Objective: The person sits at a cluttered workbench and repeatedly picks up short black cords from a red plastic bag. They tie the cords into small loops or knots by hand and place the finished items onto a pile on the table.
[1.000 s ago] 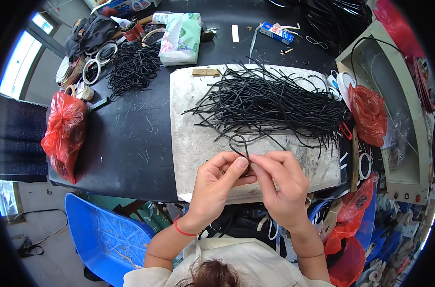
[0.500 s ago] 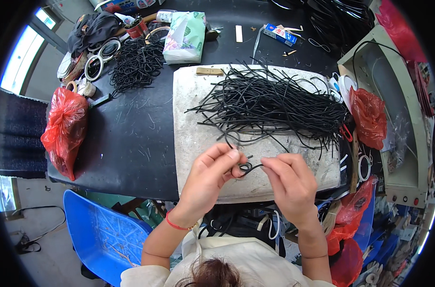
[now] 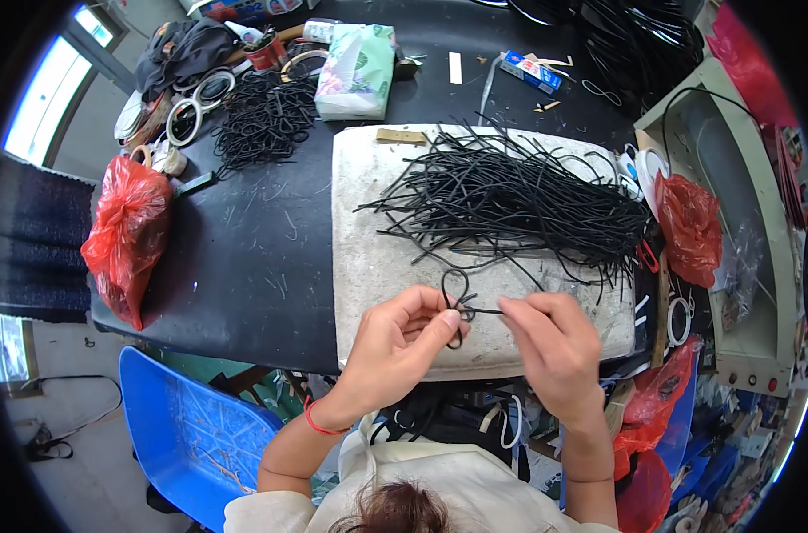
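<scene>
Between my hands is a thin black cord, looped into a small knot with one loop standing up and another hanging below. My left hand pinches the knot between thumb and fingers. At its right, my right hand grips the cord's end and holds it straight out from the knot. Both hands are over the near part of a stained white board. Just beyond them, a large heap of cut black cords lies across the board.
A tangled pile of black cords lies at the far left, beside a tissue pack. Left on the black table stands a knotted red plastic bag. A blue plastic chair is below; a beige metal cabinet stands right.
The cord's loops have opened out above and below my left fingers. My right hand has shifted slightly right and down, drawing the end straight. The view has shifted slightly.
</scene>
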